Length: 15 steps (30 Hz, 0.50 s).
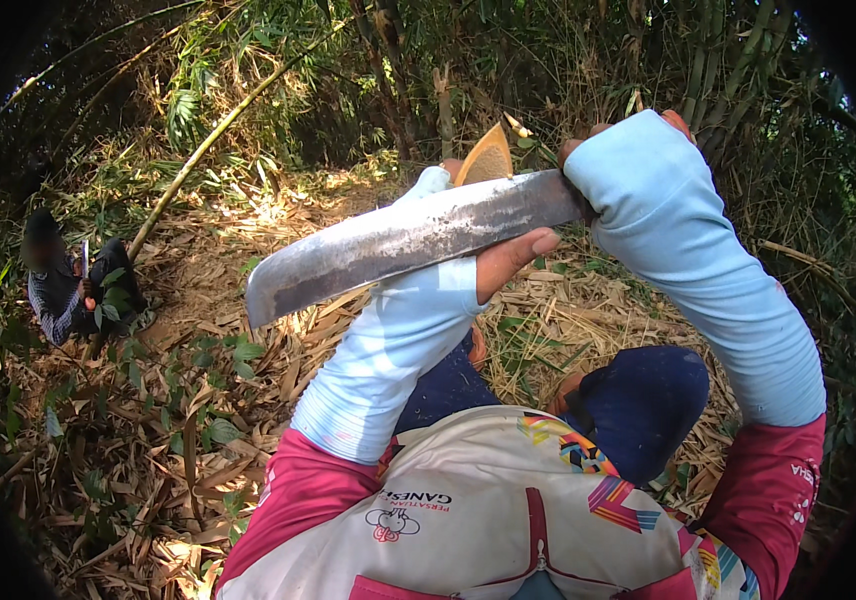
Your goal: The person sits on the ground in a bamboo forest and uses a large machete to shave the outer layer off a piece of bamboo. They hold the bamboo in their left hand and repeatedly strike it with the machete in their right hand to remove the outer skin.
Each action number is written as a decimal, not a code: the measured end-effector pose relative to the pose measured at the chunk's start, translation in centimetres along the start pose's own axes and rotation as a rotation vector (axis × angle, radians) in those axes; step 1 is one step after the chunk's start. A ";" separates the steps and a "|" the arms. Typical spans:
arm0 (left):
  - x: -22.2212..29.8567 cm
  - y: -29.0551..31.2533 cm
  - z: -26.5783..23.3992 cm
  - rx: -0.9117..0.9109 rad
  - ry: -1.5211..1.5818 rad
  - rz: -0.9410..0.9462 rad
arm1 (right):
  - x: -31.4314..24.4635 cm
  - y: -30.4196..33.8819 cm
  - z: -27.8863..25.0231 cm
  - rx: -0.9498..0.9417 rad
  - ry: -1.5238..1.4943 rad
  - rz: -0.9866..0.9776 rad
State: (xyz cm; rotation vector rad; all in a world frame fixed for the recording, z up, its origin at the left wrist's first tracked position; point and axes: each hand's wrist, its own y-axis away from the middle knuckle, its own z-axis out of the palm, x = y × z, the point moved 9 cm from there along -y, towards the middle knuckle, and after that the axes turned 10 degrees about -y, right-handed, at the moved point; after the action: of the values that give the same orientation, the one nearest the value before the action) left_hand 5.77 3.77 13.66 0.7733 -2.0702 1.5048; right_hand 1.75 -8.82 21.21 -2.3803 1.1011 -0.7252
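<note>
A broad machete (413, 235) with a worn, scuffed steel blade lies across my view, its blunt tip at the left. My right hand (638, 150), in a light blue sleeve that covers most of it, is closed at the blade's right end; the handle is hidden. Behind the blade, my left hand (508, 265) shows its thumb below the lower edge and a fingertip above the upper one. A pointed tan piece (488, 158) with a rough inner face sticks up between that fingertip and my right hand. My left hand appears to grip it; the blade hides the grip.
Dry bamboo leaves (178, 480) and low green plants cover the ground. At the left another person (73, 280) sits holding a blade with an orange handle, near a slanting bamboo pole (203, 150). Dense bamboo (728, 70) stands behind. My bent knee (643, 410) is below my hands.
</note>
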 end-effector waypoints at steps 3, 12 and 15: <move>0.4 -0.2 0.0 -0.009 -0.090 0.026 | 0.2 -0.1 0.0 0.009 0.007 0.001; 0.3 -0.3 0.5 -0.055 -0.135 -0.029 | 0.6 -0.8 0.1 -0.082 0.096 0.045; -0.3 0.3 0.5 0.067 0.094 -0.142 | 0.6 -1.3 -0.6 -0.064 0.134 0.052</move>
State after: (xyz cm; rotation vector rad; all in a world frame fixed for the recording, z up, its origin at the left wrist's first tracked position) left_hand 5.73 3.45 13.10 0.8403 -1.8648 1.5082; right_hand 2.49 -8.63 22.57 -2.3756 1.2536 -0.8533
